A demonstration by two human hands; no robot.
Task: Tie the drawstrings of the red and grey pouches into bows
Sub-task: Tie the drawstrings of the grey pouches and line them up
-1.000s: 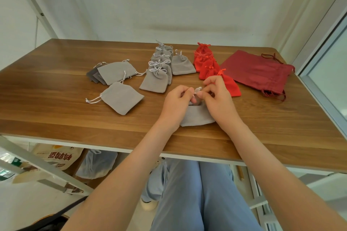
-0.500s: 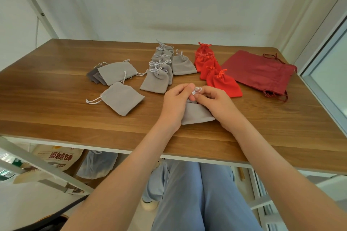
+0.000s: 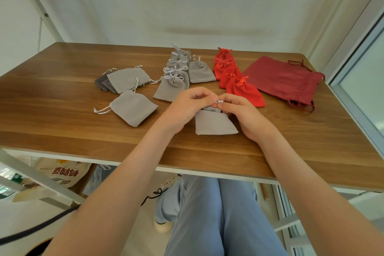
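Since a second ago, both hands have been drawn back toward the near edge of the table [image 3: 62, 114], and the grey pouch [image 3: 216, 123] being worked on has been brought with them. Its flat body is now laid bare between the wrists, where earlier it was largely covered. The nearest red pouch [image 3: 247, 92], then partly hidden behind the right hand, is now seen whole. The left hand [image 3: 187, 108] and the right hand [image 3: 246, 116] are held close together over the gathered neck of the pouch, and a short white bit of drawstring [image 3: 219, 101] is pinched between the fingertips of both. How the cord is looped under the fingers cannot be told. The neck is seen puckered tight, so the closing pull is judged done and the bow to be in the making, not yet finished. Behind the hands, the row of tied grey pouches [image 3: 175, 82] has been left where it was, as have the loose grey pouch [image 3: 135, 109] and the small pile of flat pouches [image 3: 127, 79] to the left, whose cords lie untied, and the large dark red bag [image 3: 284, 81] at the right. Those untied ones are judged to be work still outstanding.
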